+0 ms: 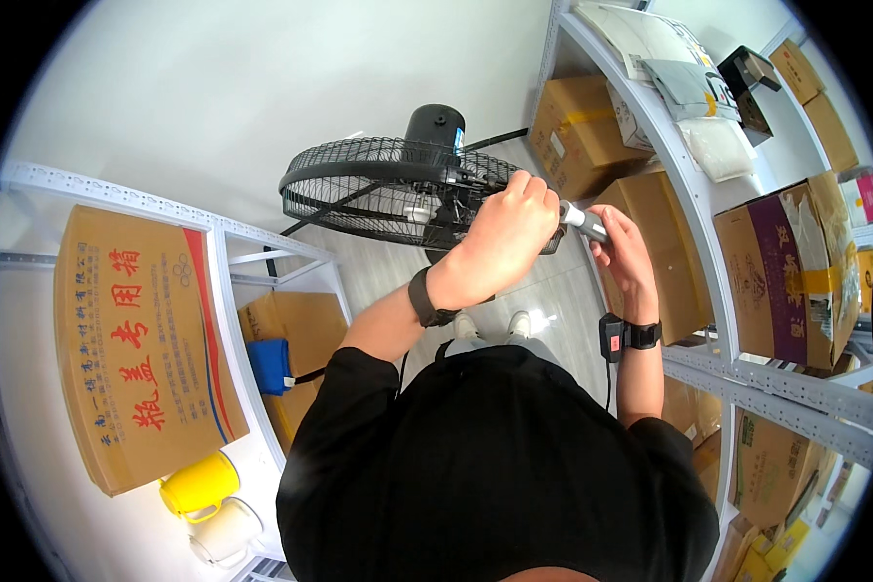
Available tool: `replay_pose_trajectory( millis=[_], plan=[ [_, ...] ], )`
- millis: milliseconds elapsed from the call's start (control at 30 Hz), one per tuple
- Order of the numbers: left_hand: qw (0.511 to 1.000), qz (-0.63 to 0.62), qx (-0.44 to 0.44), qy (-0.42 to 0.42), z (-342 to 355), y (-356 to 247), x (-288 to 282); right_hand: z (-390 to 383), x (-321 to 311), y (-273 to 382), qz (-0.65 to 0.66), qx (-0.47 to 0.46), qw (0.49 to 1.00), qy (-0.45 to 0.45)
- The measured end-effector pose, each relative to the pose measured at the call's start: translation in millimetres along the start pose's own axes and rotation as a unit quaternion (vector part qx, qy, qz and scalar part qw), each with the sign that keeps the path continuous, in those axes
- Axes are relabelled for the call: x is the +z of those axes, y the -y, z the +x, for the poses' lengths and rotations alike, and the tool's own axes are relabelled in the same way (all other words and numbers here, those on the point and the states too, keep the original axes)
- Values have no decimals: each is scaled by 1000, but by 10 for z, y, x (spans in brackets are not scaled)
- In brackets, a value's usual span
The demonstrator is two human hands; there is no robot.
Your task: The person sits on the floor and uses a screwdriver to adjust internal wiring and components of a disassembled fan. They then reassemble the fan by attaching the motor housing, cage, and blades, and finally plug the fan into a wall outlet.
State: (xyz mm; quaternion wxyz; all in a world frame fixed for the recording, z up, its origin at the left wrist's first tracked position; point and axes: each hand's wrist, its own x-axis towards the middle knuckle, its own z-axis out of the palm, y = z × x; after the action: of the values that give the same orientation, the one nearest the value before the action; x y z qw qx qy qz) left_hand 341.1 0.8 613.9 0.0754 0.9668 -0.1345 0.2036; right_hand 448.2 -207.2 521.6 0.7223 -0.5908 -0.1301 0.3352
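A black floor fan with a round wire grille and a dark motor housing stands in the aisle ahead of me. My left hand is closed over the near rim of the grille. My right hand grips a grey metal tube that pokes out beside the fan's rim, between both hands. Both wrists wear dark bands; the right one carries a small black device. What the tube joins to is hidden by my left hand.
White metal shelving on the right holds several cardboard boxes and plastic-wrapped packs. A left shelf carries a big printed carton, a yellow mug, a white mug and a blue pouch. Grey floor lies below.
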Motion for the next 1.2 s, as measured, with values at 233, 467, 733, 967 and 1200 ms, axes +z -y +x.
replay_pose_trajectory(
  millis=[233,467,733,967,1200],
  plan=[
    [1000,-5,-15,-4,-45,-6,-20,1,-5,-47,-79,-183,980,18],
    [1000,-11,22,-2,-1,-27,17,-103,-26,-41,-33,-111,993,11],
    [996,-75,-15,-35,68,-97,24,-140,-109,100,-180,-193,964,37],
    [995,-83,-28,-38,133,-174,35,-279,-625,-329,48,-127,989,-65],
    [993,-96,-56,-49,150,-251,57,-119,-1415,-654,412,-91,896,-136]
  ],
)
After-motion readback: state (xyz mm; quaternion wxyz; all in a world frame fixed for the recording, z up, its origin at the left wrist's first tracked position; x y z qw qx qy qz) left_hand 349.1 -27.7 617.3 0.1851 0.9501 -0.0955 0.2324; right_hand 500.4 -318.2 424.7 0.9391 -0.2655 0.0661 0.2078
